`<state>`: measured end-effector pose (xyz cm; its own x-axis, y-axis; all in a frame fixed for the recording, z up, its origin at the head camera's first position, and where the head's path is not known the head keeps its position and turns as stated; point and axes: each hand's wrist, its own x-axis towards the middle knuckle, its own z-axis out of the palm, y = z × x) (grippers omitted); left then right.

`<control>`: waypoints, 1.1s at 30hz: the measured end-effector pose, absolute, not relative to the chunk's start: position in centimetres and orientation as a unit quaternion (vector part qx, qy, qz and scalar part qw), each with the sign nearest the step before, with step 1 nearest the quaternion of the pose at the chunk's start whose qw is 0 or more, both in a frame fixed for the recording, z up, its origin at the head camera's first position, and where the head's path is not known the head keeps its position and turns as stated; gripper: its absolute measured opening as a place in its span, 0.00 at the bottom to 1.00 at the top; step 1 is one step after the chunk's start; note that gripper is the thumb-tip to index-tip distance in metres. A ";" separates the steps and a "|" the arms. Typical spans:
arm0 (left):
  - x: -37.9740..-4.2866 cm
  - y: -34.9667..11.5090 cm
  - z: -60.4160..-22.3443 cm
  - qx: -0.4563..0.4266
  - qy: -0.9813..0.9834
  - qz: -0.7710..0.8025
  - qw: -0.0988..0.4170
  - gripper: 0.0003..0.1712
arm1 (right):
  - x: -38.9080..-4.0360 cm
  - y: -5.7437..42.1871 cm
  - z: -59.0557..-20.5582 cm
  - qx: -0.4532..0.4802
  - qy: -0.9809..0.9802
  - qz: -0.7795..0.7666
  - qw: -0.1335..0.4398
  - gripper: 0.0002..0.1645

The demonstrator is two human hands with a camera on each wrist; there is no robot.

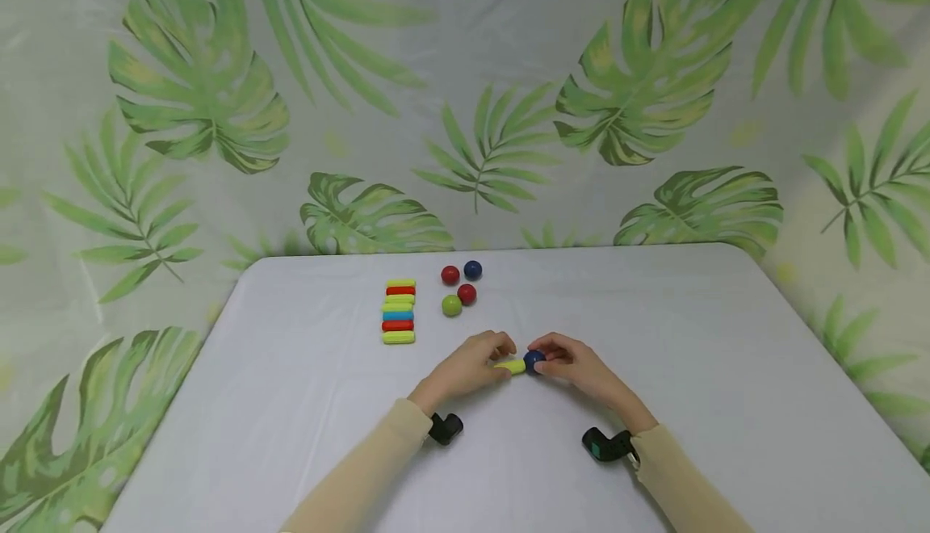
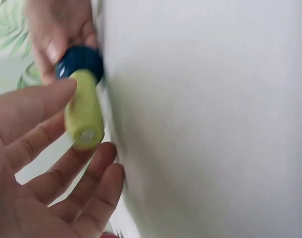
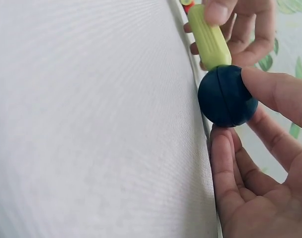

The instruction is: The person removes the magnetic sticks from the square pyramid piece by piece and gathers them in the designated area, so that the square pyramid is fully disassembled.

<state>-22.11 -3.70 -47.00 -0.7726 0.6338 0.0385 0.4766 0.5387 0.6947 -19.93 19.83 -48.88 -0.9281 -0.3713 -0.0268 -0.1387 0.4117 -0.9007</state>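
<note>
Between thumb and fingers my left hand [image 1: 475, 361] pinches a yellow-green ribbed stick [image 1: 511, 367]. My right hand [image 1: 577, 365] holds a dark blue ball [image 1: 534, 362] with thumb and fingertips. One end of the stick [image 3: 212, 39] touches the ball [image 3: 227, 95]; the two are in line, close over the table. In the left wrist view, the stick's near end [image 2: 86, 135] shows a small silvery square at its centre, and the blue ball [image 2: 80, 62] sits at its far end. A seam runs round the ball in the right wrist view.
A column of several yellow, red and blue sticks [image 1: 398, 316] lies to the left. Behind my hands sit two red balls [image 1: 467, 294], a blue ball [image 1: 473, 270] and a green ball [image 1: 451, 305]. A white cloth covers the table [image 1: 291, 404]; a leaf-print curtain [image 1: 494, 56] hangs beyond it.
</note>
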 end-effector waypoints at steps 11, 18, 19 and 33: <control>-21.2 -3.2 -46.8 0.291 0.898 0.325 0.051 0.09 | -19.9 19.4 -48.9 -0.167 0.823 -0.532 0.113 0.19; -20.9 -7.6 -45.1 0.266 0.879 0.393 0.057 0.10 | -19.8 19.4 -48.4 -0.159 0.825 -0.530 0.118 0.19; -20.9 -8.6 -45.0 0.259 0.883 0.389 0.048 0.10 | -19.8 19.4 -48.3 -0.162 0.826 -0.528 0.117 0.18; -21.8 -16.4 -46.4 0.190 0.937 0.291 -0.035 0.10 | -23.9 15.9 -47.6 -0.111 0.853 -0.506 0.065 0.19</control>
